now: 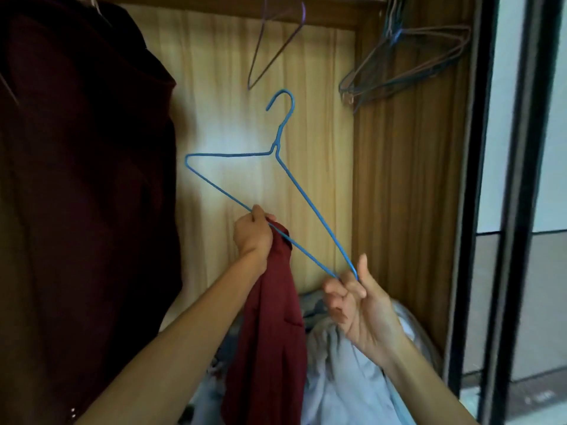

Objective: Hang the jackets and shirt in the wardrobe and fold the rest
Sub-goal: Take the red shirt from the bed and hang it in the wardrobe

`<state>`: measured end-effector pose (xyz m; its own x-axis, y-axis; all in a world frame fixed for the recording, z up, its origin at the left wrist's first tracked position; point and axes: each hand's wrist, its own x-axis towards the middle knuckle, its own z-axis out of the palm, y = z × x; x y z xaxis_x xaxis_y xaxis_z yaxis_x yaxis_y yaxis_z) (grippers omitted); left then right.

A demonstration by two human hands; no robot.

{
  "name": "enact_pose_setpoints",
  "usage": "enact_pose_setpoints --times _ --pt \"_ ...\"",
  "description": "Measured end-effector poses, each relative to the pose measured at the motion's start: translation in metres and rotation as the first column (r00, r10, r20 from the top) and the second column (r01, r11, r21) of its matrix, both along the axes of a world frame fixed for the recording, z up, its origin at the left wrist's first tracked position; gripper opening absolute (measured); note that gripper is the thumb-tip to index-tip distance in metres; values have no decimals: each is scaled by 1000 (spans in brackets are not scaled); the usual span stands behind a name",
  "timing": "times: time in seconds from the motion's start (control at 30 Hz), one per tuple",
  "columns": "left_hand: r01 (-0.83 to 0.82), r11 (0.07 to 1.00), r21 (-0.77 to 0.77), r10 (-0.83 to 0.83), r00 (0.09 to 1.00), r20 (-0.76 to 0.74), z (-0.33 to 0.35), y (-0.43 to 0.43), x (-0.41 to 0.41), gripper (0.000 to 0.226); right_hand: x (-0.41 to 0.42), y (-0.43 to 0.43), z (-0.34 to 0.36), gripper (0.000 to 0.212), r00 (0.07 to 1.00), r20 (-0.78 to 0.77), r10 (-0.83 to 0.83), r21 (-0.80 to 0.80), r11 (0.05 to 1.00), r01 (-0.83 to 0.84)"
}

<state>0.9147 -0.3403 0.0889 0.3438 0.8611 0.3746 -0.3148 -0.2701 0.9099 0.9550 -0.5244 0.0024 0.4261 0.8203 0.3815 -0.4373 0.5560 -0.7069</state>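
A blue wire hanger (277, 154) is held up inside the wardrobe, tilted with its hook pointing up. My left hand (253, 236) grips the hanger's bottom wire together with the top of a dark red garment (270, 332), which hangs straight down from that fist. My right hand (352, 297) pinches the hanger's lower right corner between thumb and fingers. A larger dark red garment (82, 179) hangs at the left of the wardrobe.
Several empty wire hangers (405, 65) hang at the upper right, and one more hanger (276, 44) at top centre. A pale grey-blue pile of clothes (346, 378) lies below my hands. The wardrobe's dark door frame (503, 210) stands at the right.
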Motion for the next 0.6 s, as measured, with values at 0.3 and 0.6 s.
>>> enact_pose_setpoints --times 0.3,0.6 --pt "-104 849 518 260 936 -237 -61 -84 -16 51 -15 -65 -20 18 814 385 -435 -197 823 532" --pt "346 769 537 -14 850 -527 -122 -140 -40 45 -15 -126 -2 39 805 90 -586 -110 798 593"
